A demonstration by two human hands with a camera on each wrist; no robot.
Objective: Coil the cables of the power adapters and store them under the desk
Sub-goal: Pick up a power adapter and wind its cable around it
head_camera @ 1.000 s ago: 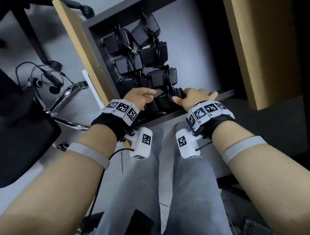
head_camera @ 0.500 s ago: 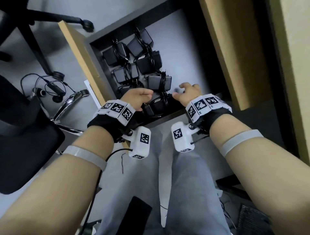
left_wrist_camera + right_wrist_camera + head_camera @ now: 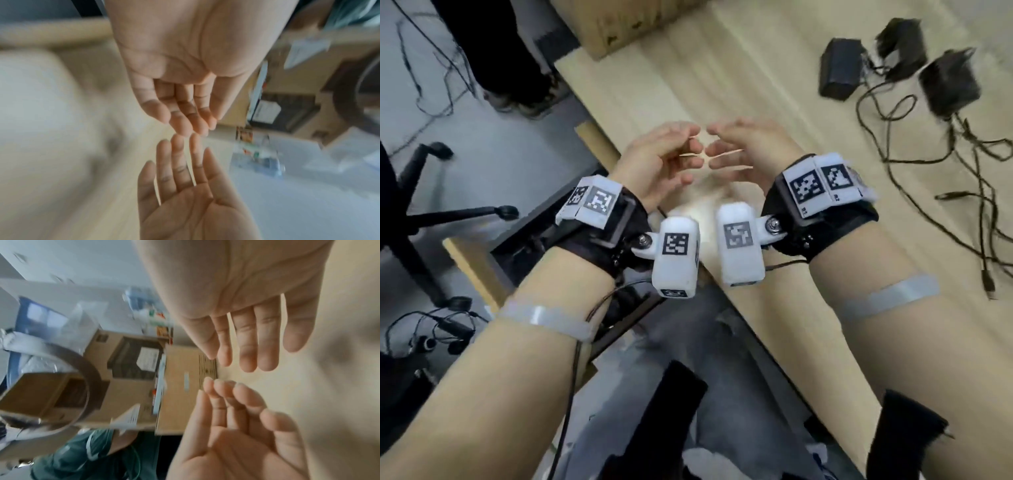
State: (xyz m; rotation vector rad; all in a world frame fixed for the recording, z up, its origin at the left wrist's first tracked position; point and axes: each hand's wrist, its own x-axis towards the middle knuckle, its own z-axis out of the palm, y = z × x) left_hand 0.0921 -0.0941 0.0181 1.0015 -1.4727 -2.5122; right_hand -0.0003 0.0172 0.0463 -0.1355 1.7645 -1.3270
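Note:
Both hands hover empty over the light wooden desk top (image 3: 726,72), palms turned toward each other with fingertips almost meeting. My left hand (image 3: 671,154) has relaxed, slightly bent fingers and holds nothing. My right hand (image 3: 739,150) mirrors it, also empty. The left wrist view shows the left hand (image 3: 185,105) above and the right hand (image 3: 185,186) below. In the right wrist view the right hand (image 3: 246,337) is above the left hand (image 3: 236,418). Three black power adapters (image 3: 839,68) (image 3: 902,42) (image 3: 950,85) lie at the desk's far right, their loose cables (image 3: 928,154) sprawled uncoiled.
A cardboard box (image 3: 619,24) stands at the desk's far edge. Left of the desk are a chair base (image 3: 424,212), earphones on the floor (image 3: 438,329) and a standing person's legs (image 3: 500,51). The dark under-desk shelf frame (image 3: 534,246) shows below my left wrist.
Both hands left the adapters stored in the under-desk compartment and rose above the desk top, empty. The head view swung up from the compartment to the desk surface.

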